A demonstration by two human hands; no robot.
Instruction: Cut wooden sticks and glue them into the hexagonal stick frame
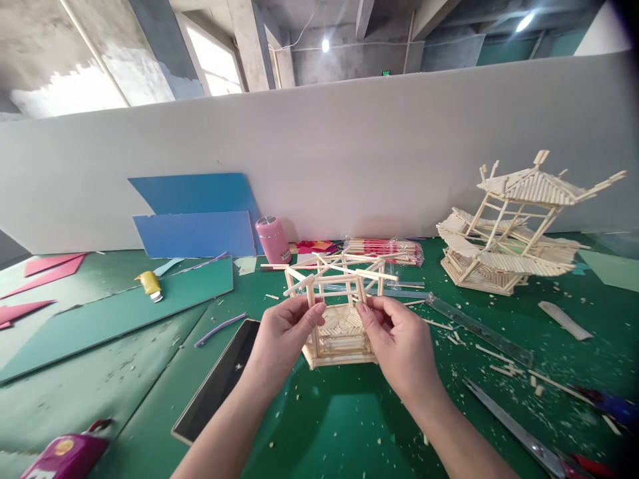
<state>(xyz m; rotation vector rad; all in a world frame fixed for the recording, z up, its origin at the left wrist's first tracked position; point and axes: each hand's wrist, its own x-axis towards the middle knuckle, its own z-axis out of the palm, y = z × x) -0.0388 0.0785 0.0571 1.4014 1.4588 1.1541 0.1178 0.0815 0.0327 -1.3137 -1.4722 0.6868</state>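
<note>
Between my two hands is a small pavilion frame (344, 360) made of thin wooden sticks, with a slatted floor, upright posts and crossed sticks at the top. My left hand (285, 332) pinches a front left post between thumb and fingers. On the other side, my right hand (399, 336) grips the front right post in the same way. The frame stands upright; I cannot tell whether its base touches the table. A larger stick pavilion (504, 246) with a roof and upturned eaves stands at the back right.
Scissors (519, 426) lie at the front right near a clear ruler (479, 329) and stick scraps. Left of my arms are a dark tablet-like panel (219, 382) and a yellow cutter (150, 286). A pink cup (273, 241) and packaged sticks (384, 250) stand before the white partition (349, 153).
</note>
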